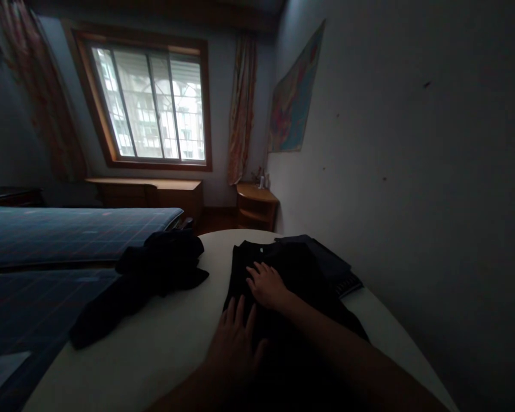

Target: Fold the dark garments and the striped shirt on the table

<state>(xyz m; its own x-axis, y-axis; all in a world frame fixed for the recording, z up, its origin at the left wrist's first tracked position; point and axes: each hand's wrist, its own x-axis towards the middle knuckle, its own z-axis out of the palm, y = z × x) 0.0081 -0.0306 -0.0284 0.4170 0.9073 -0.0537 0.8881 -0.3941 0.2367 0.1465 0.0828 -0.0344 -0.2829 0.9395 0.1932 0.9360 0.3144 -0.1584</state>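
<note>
A black garment point(302, 266), looking like a shirt with a small pale label at its neckline, lies spread on the white round table point(175, 326). My right hand point(266, 285) rests flat on its upper part, fingers apart and pointing left. Lower down, my left hand point(236, 337) lies at the garment's left edge with its fingers spread. Neither hand grips anything. The garment's near part is too dark to make out, and my right forearm crosses over it.
Crumpled dark clothing point(154, 269) lies at the table's left side, partly over the edge. Folded dark clothes point(326, 257) sit at the back right, by the wall point(412, 229). A bed with a blue checked mattress point(68, 232) stands on the left; a corner shelf point(257, 194) stands beyond the table.
</note>
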